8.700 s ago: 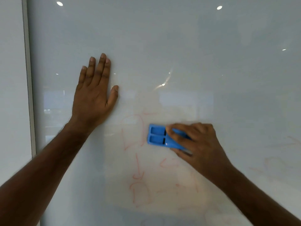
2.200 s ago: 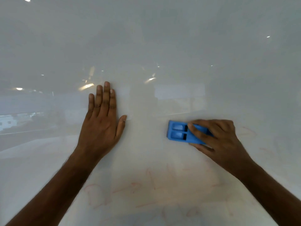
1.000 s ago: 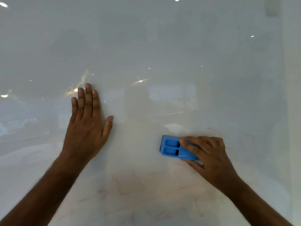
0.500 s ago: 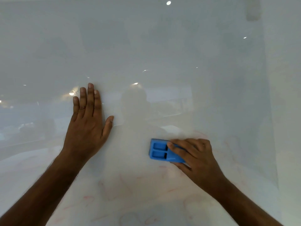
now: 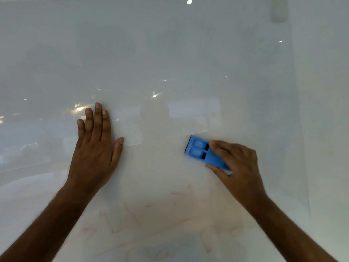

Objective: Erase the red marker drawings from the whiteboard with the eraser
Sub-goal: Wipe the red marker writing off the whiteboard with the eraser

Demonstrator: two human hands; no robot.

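This looks like an office or meeting room. A large glossy whiteboard (image 5: 170, 53) fills nearly the whole view, with a plain pale wall (image 5: 324, 110) past its right edge. Small round ceiling lights (image 5: 189, 1) and bright window-like panels (image 5: 188, 116) reflect in its surface.

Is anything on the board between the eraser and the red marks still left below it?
Nothing visible. The eraser, held by the right hand, has bare whiteboard between it and the faint red marks.
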